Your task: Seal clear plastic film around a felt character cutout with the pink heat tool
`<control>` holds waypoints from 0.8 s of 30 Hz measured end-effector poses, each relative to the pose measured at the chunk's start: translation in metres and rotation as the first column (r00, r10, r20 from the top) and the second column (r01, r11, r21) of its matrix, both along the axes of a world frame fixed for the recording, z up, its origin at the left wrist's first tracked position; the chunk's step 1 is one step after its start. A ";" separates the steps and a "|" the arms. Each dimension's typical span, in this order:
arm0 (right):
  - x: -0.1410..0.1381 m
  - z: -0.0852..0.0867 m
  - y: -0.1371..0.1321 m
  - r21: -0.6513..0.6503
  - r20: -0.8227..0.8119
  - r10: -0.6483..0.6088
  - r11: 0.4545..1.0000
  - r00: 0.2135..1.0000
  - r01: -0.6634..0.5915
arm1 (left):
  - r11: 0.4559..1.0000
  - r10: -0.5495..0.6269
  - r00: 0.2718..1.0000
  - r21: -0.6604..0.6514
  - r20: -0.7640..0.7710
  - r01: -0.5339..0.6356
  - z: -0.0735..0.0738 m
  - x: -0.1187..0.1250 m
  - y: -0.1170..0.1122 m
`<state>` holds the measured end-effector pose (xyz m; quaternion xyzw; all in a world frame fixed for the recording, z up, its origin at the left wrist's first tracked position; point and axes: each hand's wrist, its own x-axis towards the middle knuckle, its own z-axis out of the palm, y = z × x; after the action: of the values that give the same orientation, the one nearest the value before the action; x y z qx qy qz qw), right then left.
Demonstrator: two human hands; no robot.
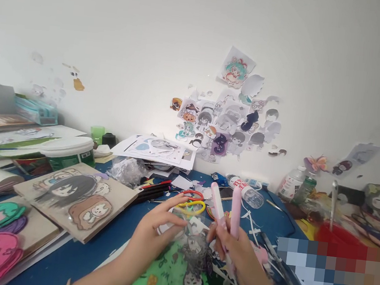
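My left hand (pixel 162 224) has its fingers stretched out and apart, at the left edge of a clear plastic piece with a grey-haired character drawing (pixel 196 248). Whether its fingertips touch the film is unclear. In my right hand (pixel 237 251) is a pink two-armed tool that looks like a mini hair straightener (pixel 235 211), its arms spread in a V and pointing up. A pale cord seems to run down from its lower end. Below both hands lies a green sheet (pixel 153 271) printed with cartoon figures. Yellow-handled scissors (pixel 193 208) rest just beyond my left fingers.
Paper cutouts (pixel 84 199) lie on a board at the left, near a white-lidded tub (pixel 68 147). Black pens (pixel 152 191) and a plastic bottle (pixel 246 191) lie behind the hands. At right stands a red container (pixel 340 239). Stickers (pixel 230 115) cover part of the wall.
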<state>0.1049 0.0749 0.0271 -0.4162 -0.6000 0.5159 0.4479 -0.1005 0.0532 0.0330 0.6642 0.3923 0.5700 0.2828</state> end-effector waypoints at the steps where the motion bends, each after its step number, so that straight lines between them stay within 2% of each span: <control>1: -0.002 0.000 -0.002 0.006 0.028 0.015 1.000 1.000 -0.015 | 0.997 0.019 0.997 0.083 -0.080 -0.012 -0.003 0.001 -0.002; 3: -0.005 -0.001 -0.004 0.003 0.054 -0.028 1.000 0.998 0.028 | 0.984 0.047 0.980 0.179 -0.193 -0.012 -0.008 0.003 -0.004; 4: -0.006 -0.002 -0.004 -0.003 0.051 -0.076 0.997 0.996 0.076 | 0.985 0.042 0.977 0.171 -0.209 -0.005 -0.010 0.004 -0.005; 6: -0.006 -0.004 -0.003 -0.017 0.018 -0.174 0.984 0.984 0.175 | 0.996 -0.007 0.984 0.082 -0.176 0.022 -0.012 0.005 -0.004; 9: -0.005 -0.004 0.000 -0.035 -0.036 -0.236 0.971 0.971 0.235 | 0.980 -0.121 0.990 -0.148 0.065 0.130 -0.009 0.007 -0.001; 11: -0.004 -0.002 0.002 -0.052 -0.065 -0.249 0.968 0.966 0.246 | 0.923 -0.197 0.942 -0.274 0.273 0.272 -0.006 0.008 0.000; 13: -0.003 0.000 0.003 -0.058 -0.093 -0.267 0.963 0.959 0.263 | 0.837 -0.257 0.875 -0.358 0.410 0.413 -0.005 0.009 0.000; 15: -0.003 0.000 0.002 -0.049 -0.120 -0.280 0.960 0.953 0.276 | 0.751 -0.301 0.834 -0.424 0.462 0.506 -0.005 0.009 -0.001; 17: -0.002 -0.001 0.003 -0.044 -0.140 -0.282 0.959 0.949 0.279 | 0.688 -0.350 0.812 -0.461 0.467 0.561 -0.007 0.009 -0.003; 21: 0.001 -0.003 0.005 -0.065 -0.151 -0.299 0.954 0.942 0.292 | 0.637 -0.437 0.748 -0.415 0.500 0.650 -0.006 0.008 -0.005; 24: 0.002 -0.004 0.006 -0.082 -0.131 -0.305 0.952 0.943 0.296 | 0.623 -0.476 0.709 -0.371 0.520 0.689 -0.003 0.009 -0.007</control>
<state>0.1073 0.0812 0.0231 -0.4785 -0.4798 0.4882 0.5500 -0.0914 0.0465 0.0296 0.5272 0.2327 0.4236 0.6989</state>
